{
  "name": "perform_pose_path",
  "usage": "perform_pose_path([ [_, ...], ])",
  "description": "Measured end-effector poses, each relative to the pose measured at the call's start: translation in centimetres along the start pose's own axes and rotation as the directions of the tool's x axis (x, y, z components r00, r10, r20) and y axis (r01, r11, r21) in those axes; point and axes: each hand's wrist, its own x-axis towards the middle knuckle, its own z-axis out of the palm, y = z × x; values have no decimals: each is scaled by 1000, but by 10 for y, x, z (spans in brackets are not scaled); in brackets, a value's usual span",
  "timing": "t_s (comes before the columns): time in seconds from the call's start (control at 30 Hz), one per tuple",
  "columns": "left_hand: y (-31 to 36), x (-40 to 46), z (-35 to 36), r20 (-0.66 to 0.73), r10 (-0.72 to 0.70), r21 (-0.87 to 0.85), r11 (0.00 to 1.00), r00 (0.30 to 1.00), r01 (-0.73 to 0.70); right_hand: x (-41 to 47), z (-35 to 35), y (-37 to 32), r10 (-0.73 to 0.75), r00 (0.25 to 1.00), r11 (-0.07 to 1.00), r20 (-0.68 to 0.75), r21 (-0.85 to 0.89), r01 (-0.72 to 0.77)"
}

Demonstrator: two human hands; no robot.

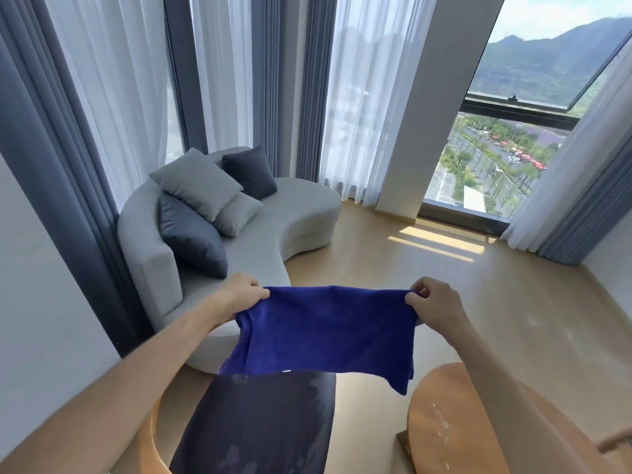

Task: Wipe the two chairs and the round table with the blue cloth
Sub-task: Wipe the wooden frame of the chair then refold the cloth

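The blue cloth (325, 331) hangs spread out in the air in front of me. My left hand (241, 292) pinches its upper left corner and my right hand (432, 302) pinches its upper right corner. Below the cloth is a chair with a dark seat (260, 425) and a curved wooden rim (150, 436). At the lower right a round wooden surface (444, 422) shows pale streaks; I cannot tell whether it is the table or the second chair.
A curved grey sofa (290, 230) with several grey and dark cushions stands ahead on the left. Curtains and tall windows line the far side, with a white pillar (420, 131) between them. Bare wooden floor (496, 302) lies ahead on the right.
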Motion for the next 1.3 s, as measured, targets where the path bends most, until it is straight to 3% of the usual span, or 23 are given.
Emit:
perform_pose_path([
  [0.1,12,-9,26,78,-122,-260,956,990,138,-10,26,-16,-9,997,1000,78,27,6],
  [0.23,37,-27,71,217,-108,-467,861,970,201,-34,75,-43,-78,978,992,192,116,57],
  [0.43,49,-40,85,323,-109,-610,736,940,295,-49,93,-47,-187,969,975,161,154,162],
  [0.53,51,-43,78,358,-89,-620,722,929,308,-48,89,-43,-229,961,967,155,149,207],
  [0.7,52,-46,68,420,-47,-623,711,906,325,-47,81,-38,-301,909,953,290,61,296],
  [0.8,46,-46,67,402,4,-584,771,915,253,-40,72,-31,-365,894,930,262,63,361],
  [0.87,40,-43,66,316,54,-477,872,947,110,-35,63,-29,-407,883,913,234,73,401],
  [0.93,31,-36,64,163,150,-216,970,975,-113,-32,55,-27,-442,871,897,216,80,435],
  [1.03,14,-27,61,24,336,149,930,942,-336,-29,42,-22,-482,851,876,207,102,471],
  [1.1,4,-23,59,146,418,174,881,897,-439,-28,35,-19,-494,846,870,201,116,480],
  [1.2,-1,-27,64,416,447,52,858,792,-512,-28,29,-16,-491,853,870,176,144,471],
  [1.3,-2,-32,76,500,454,15,847,738,-531,-29,26,-11,-459,874,884,157,173,433],
])
